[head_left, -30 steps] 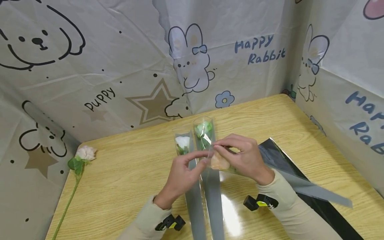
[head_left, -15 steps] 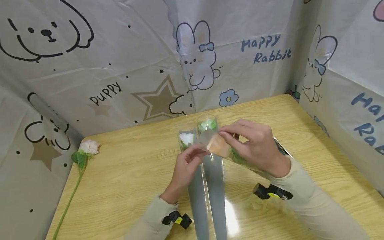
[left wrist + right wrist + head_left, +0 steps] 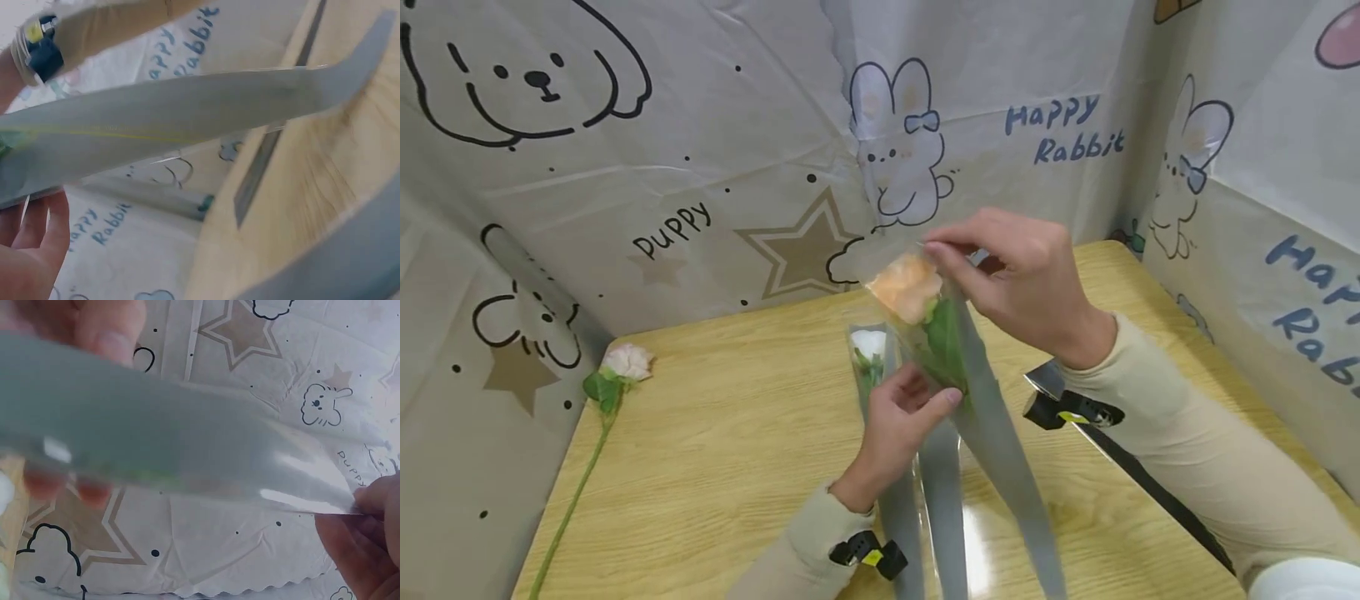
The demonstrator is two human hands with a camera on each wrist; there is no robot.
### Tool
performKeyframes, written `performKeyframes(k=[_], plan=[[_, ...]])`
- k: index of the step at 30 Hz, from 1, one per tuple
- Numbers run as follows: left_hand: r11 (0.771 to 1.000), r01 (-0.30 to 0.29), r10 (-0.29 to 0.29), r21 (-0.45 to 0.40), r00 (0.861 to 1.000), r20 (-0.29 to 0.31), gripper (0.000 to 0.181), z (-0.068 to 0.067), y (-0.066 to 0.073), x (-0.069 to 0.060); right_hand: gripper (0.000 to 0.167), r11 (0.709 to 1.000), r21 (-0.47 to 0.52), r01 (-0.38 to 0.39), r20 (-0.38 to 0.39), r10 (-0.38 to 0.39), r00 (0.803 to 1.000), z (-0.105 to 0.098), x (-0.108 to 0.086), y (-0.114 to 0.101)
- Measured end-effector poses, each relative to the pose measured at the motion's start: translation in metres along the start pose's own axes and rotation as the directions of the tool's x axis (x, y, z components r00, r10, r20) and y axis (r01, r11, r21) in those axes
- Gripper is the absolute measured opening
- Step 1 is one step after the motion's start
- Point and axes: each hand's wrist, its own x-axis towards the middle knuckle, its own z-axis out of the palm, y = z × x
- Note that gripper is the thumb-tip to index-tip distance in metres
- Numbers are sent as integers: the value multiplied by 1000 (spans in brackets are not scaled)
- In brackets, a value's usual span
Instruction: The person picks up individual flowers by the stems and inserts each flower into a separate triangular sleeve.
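Note:
An orange rose [image 3: 910, 287] with green leaves stands tilted inside a flower sleeve [image 3: 1000, 442], clear in front and grey behind, lifted above the table. My right hand [image 3: 1022, 275] pinches the sleeve's top edge beside the bloom; the right wrist view shows this pinch at the clear corner. Lower down, my left hand [image 3: 895, 425] holds the sleeve around the leaves, thumb on one side and fingers on the other. The left wrist view shows the long sleeve [image 3: 187, 106] stretching away from that hand. Beneath lie a wrapped white rose [image 3: 869, 343] and a second grey sleeve [image 3: 942, 475], its top hidden.
A loose pale pink rose [image 3: 627, 361] with a long stem lies at the left of the wooden table [image 3: 730, 433]. Dark flat sheets [image 3: 1138, 483] lie on the right, partly under my right forearm. Printed cloth walls [image 3: 760, 125] enclose the back and sides.
My right hand has risen, swinging the wrapped orange rose from lying sideways to tilted upright. My left hand has shifted from near the sleeve's mouth down to its leafy part.

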Motion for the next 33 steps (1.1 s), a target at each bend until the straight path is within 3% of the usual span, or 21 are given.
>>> performKeyframes(k=[7,12,16,20,24,26,28,33], plan=[[996,3,6,86,995,-104,42,-4,22,0,10,988,99,-122,-31,125,992,3,7,18],[988,13,12,156,987,-159,37,-15,37,2,17,942,186,-279,6,283,959,10,3,34],[982,55,-12,181,973,-231,35,-35,47,4,23,868,228,-440,92,431,898,15,-10,48],[982,106,-49,157,943,-330,36,-69,55,8,24,807,198,-556,184,527,830,16,-28,61],[975,179,-115,134,916,-385,41,-102,56,10,27,745,136,-654,278,604,747,19,-52,71],[962,235,-164,139,905,-393,46,-116,53,10,29,703,103,-704,317,647,693,20,-64,75],[944,291,-210,155,893,-399,52,-128,48,9,31,677,70,-733,337,675,656,22,-77,79],[879,418,-294,227,853,-432,62,-154,24,4,36,651,3,-759,373,703,605,26,-110,87]])
